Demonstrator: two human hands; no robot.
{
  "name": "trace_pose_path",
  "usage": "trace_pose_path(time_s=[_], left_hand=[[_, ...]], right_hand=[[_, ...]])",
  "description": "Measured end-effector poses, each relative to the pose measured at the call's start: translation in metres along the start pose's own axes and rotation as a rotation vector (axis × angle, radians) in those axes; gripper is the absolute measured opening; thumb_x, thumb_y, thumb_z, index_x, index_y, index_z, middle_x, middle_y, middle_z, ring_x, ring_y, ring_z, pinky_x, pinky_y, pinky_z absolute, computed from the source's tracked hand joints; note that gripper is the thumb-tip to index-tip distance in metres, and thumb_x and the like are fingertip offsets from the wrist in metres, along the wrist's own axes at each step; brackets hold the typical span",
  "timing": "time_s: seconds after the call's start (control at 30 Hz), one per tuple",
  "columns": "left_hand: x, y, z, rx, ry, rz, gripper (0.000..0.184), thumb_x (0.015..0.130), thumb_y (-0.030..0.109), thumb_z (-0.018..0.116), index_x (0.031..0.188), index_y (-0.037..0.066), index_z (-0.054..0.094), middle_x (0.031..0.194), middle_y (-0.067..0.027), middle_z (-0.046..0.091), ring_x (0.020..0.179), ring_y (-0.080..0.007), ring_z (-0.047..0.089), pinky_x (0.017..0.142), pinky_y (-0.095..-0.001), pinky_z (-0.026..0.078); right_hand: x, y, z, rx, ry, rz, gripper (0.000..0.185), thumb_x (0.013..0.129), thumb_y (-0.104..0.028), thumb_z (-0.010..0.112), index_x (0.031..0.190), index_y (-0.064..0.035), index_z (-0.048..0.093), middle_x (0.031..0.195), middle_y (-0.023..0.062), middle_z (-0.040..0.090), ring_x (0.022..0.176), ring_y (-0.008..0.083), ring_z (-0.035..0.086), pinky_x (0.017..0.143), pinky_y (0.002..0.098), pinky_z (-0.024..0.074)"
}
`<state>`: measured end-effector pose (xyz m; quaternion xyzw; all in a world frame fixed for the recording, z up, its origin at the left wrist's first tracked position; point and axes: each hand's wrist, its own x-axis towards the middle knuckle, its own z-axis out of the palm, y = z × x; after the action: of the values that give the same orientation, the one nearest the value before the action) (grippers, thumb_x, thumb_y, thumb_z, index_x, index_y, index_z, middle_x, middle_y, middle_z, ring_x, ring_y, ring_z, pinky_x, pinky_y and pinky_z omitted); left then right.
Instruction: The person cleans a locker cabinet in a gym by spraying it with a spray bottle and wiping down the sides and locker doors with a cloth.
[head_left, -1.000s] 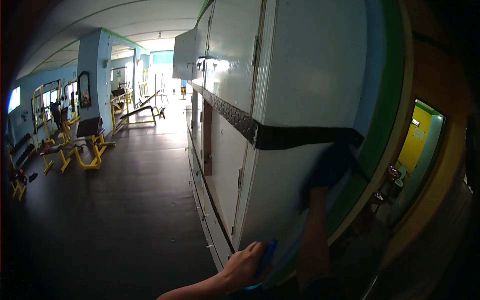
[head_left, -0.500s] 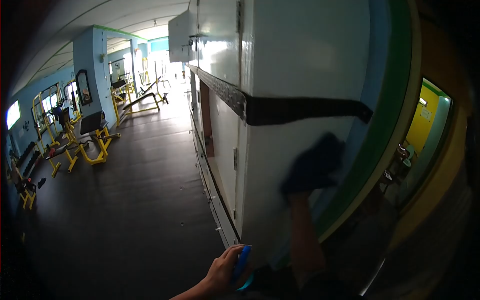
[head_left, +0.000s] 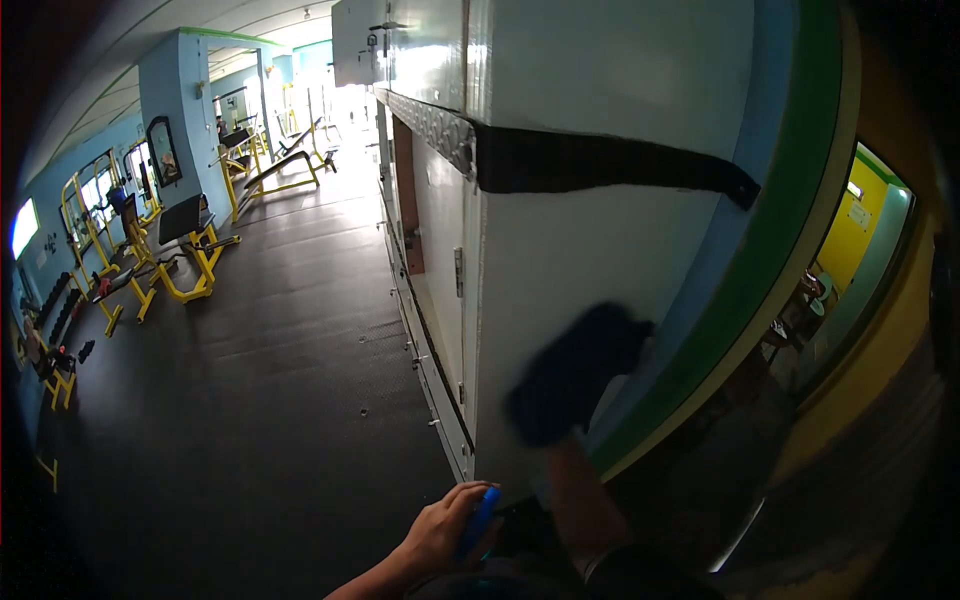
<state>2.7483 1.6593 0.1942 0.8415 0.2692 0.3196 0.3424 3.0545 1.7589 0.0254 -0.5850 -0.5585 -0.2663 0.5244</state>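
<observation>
My left hand (head_left: 447, 522) is wrapped round a blue object (head_left: 478, 522), possibly the top of a bottle, by the cabinet's lower front corner. A dark blue cloth or mitt (head_left: 575, 375) covers my right hand (head_left: 560, 420) and lies against the white side panel of the cabinet (head_left: 590, 245). The fingers under it are hidden, and the cloth is somewhat blurred. Across the panel above runs a black strip (head_left: 600, 165), its right end on the blue wall edge.
Yellow-framed gym benches (head_left: 190, 250) and a dumbbell rack (head_left: 65, 315) stand at the left on the dark floor (head_left: 260, 400). An open cabinet door (head_left: 352, 45) juts out farther back. At the right is a doorway (head_left: 850, 250) beyond the green wall trim (head_left: 765, 265).
The dark cloth on my right hand has moved down and left across the panel, away from the black strip. The view has shifted, and my left hand still holds the blue object.
</observation>
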Motion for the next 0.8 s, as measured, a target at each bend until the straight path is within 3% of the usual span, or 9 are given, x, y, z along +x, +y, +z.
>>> trace_pose_path(time_s=[0.07, 0.13, 0.27, 0.4, 0.53, 0.6, 0.67, 0.73, 0.8], left_hand=[[0.002, -0.003, 0.002, 0.04, 0.089, 0.035, 0.045, 0.083, 0.019, 0.067, 0.117, -0.005, 0.048, 0.111, -0.0248, 0.058, 0.084, -0.0368, 0.067, 0.068, -0.0387, 0.057], [0.003, -0.006, 0.003, 0.056, 0.065, 0.079, 0.046, 0.083, 0.019, 0.066, 0.117, -0.006, 0.047, 0.111, -0.0252, 0.058, 0.084, -0.0377, 0.067, 0.069, -0.0397, 0.057], [-0.009, -0.011, 0.01, 0.047, -0.05, -0.048, 0.047, 0.083, 0.019, 0.067, 0.119, -0.004, 0.046, 0.114, -0.0237, 0.057, 0.088, -0.0369, 0.066, 0.072, -0.0404, 0.056], [-0.012, -0.029, 0.028, 0.124, -0.184, -0.163, 0.049, 0.082, 0.019, 0.067, 0.12, -0.002, 0.045, 0.116, -0.022, 0.056, 0.091, -0.0371, 0.065, 0.072, -0.0397, 0.055], [-0.015, -0.062, 0.053, 0.114, -0.223, -0.11, 0.05, 0.081, 0.019, 0.067, 0.12, -0.003, 0.045, 0.112, -0.0229, 0.056, 0.088, -0.039, 0.064, 0.069, -0.0409, 0.055], [-0.017, -0.069, 0.063, 0.149, -0.294, -0.211, 0.05, 0.081, 0.019, 0.066, 0.12, -0.004, 0.045, 0.109, -0.0238, 0.056, 0.086, -0.04, 0.064, 0.068, -0.0419, 0.054], [-0.016, -0.065, 0.061, 0.127, -0.278, -0.227, 0.05, 0.082, 0.02, 0.066, 0.12, -0.004, 0.044, 0.108, -0.024, 0.056, 0.085, -0.0396, 0.064, 0.068, -0.0415, 0.054], [-0.015, -0.063, 0.06, 0.122, -0.224, -0.254, 0.05, 0.083, 0.021, 0.066, 0.12, -0.004, 0.044, 0.107, -0.0242, 0.056, 0.084, -0.0393, 0.064, 0.068, -0.0412, 0.054], [-0.021, -0.065, 0.063, 0.071, -0.243, -0.239, 0.05, 0.084, 0.023, 0.066, 0.12, -0.004, 0.044, 0.107, -0.0252, 0.056, 0.086, -0.0393, 0.064, 0.07, -0.0412, 0.054]], right_hand=[[-0.011, -0.004, -0.006, 0.053, -0.006, 0.071, 0.052, 0.088, -0.039, 0.054, 0.126, -0.0024, 0.051, 0.131, 0.0165, 0.049, 0.123, 0.0325, 0.044, 0.106, 0.0466, 0.033], [-0.018, -0.019, -0.004, 0.11, 0.01, 0.148, 0.049, 0.092, -0.035, 0.052, 0.128, -0.0021, 0.049, 0.132, 0.015, 0.049, 0.122, 0.0308, 0.044, 0.106, 0.045, 0.0324], [0.0, -0.056, 0.012, 0.229, 0.032, 0.226, 0.045, 0.097, -0.03, 0.048, 0.132, -0.0018, 0.046, 0.133, 0.0128, 0.049, 0.121, 0.0283, 0.046, 0.107, 0.0426, 0.0316], [0.093, -0.032, 0.011, 0.07, 0.0, 0.031, 0.042, 0.093, -0.033, 0.052, 0.124, -0.0053, 0.052, 0.124, 0.0139, 0.052, 0.116, 0.0296, 0.048, 0.101, 0.0459, 0.036], [0.056, -0.096, 0.001, -0.093, -0.04, -0.141, 0.039, 0.089, -0.036, 0.056, 0.117, -0.0088, 0.058, 0.115, 0.0151, 0.055, 0.112, 0.0308, 0.05, 0.094, 0.0492, 0.0405], [0.055, -0.115, -0.003, -0.197, -0.063, -0.256, 0.037, 0.087, -0.037, 0.058, 0.113, -0.0106, 0.06, 0.111, 0.0156, 0.057, 0.109, 0.0315, 0.052, 0.09, 0.0508, 0.0427], [0.006, -0.091, -0.009, -0.033, -1.404, -0.068, 0.031, 0.084, -0.036, 0.06, 0.104, -0.0127, 0.063, 0.105, 0.0195, 0.056, 0.109, 0.0382, 0.05, 0.091, 0.0625, 0.0373], [-0.081, -0.017, 0.015, 0.027, -0.297, -0.012, 0.051, 0.081, -0.047, 0.057, 0.111, -0.0054, 0.056, 0.126, 0.0233, 0.045, 0.114, 0.0453, 0.042, 0.096, 0.0627, 0.0306], [-0.085, -0.021, 0.026, 0.044, -0.277, -0.031, 0.053, 0.082, -0.047, 0.055, 0.114, -0.0057, 0.053, 0.127, 0.0234, 0.044, 0.115, 0.0453, 0.041, 0.097, 0.0628, 0.0296]])
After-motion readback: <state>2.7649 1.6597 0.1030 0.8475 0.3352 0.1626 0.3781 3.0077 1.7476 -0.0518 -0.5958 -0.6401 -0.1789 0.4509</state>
